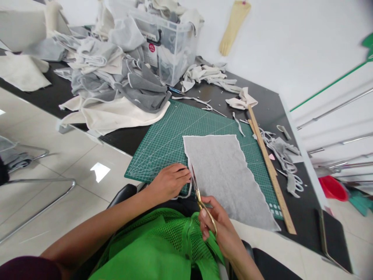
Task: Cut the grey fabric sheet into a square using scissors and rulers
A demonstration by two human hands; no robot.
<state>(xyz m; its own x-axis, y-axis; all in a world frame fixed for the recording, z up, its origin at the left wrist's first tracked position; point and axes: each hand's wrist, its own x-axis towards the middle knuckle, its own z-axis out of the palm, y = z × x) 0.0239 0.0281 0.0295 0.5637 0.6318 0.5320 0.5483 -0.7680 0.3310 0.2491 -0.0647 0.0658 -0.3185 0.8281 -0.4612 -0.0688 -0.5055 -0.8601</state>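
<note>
A grey piece of fabric (221, 167) with a wavy, pale stitched edge lies on the green cutting mat (157, 144). My right hand (217, 221) grips gold-handled scissors (198, 194), whose blades point away from me along the fabric's left edge. Just left of the blades, my left hand (171, 181) has its fingers closed on the fabric's edge strip (186, 194). That thin strip hangs down in a curve below the left hand, partly cut off from the piece. The near part of the fabric reaches over the table's front edge.
Wooden rulers (271, 171) lie along the mat's right side. Beyond them are fabric scraps (279, 149) and white-handled scissors (295, 182). A heap of grey and cream cloth (116, 81) and a clear plastic bin (177, 50) stand at the back left. A phone (335, 237) lies at the right corner.
</note>
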